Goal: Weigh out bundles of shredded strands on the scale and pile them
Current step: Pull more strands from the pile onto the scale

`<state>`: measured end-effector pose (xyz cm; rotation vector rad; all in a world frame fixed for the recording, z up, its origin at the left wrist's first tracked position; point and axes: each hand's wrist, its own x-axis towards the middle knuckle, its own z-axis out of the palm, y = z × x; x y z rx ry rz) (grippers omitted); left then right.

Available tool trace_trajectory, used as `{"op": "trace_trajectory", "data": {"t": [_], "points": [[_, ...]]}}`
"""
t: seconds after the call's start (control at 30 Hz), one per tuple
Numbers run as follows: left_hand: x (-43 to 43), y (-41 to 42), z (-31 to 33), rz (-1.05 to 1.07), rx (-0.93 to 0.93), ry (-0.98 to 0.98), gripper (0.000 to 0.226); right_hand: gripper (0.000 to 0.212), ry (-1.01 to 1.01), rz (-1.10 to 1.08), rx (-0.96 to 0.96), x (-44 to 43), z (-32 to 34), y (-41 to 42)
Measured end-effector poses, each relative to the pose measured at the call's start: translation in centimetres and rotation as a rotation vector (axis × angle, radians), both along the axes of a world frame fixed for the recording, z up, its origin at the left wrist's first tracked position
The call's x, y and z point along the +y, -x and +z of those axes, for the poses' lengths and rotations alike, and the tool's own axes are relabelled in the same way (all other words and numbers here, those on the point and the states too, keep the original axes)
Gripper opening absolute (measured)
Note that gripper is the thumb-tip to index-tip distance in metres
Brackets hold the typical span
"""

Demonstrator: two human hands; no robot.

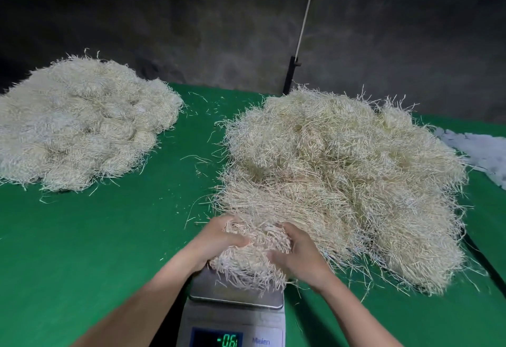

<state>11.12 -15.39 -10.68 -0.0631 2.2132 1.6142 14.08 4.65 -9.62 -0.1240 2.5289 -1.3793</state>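
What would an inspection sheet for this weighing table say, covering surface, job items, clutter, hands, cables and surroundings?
Surface: green cloth-covered table.
Job's things: silver digital scale, display lit; pale shredded-strand bundle over its platter, contact unclear; tidy pile of bundles far left; big loose strand heap on the right.
Clutter: stray strands between the piles; white crumpled material at the right edge.
Hands: left hand and right hand both grip the bundle.
Cables: thin white cord or rod up the wall; cannot tell which.
Surroundings: dark rough wall, black post.
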Motion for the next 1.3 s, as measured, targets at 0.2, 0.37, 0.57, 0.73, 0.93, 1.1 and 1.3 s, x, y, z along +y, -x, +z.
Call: {"op": "trace_trajectory", "data": {"t": [0.2,0.37,0.57,0.73,0.93,1.1,1.3], "points": [[-1.5,-0.8,-0.3,0.169,0.112,-0.095,0.034,0.078,0.015,-0.087,-0.069,0.2,-1.6,0.6],[-1.0,-2.4,-0.1,-0.043,0.506,0.318,0.075,0.075,0.018,-0.109,-0.052,-1.1,-3.1,0.1],[1.1,-1.2,-0.9,-0.458,0.555,0.732,0.078,0.049,0.209,-0.064,-0.089,0.7,-0.8,2.2],[1.4,-1.9,-0.8,-0.433,0.426,0.699,0.076,0.052,0.370,-0.379,-0.155,0.5,0.8,9.0],[2.5,1.8,3.9,0.290,0.487,0.112,0.024,0.027,0.582,-0.179,-0.454,-2.4,2.3,13.6],[4.5,7.3,3.9,0.072,0.052,0.002,0.019,0.019,0.484,-0.032,-0.279,-3.8,5.7,15.6],[4.1,8.5,-0.3,-0.081,0.039,0.290,0.033,0.026,0.390,-0.214,0.295,-1.6,13.8,21.0]]}}
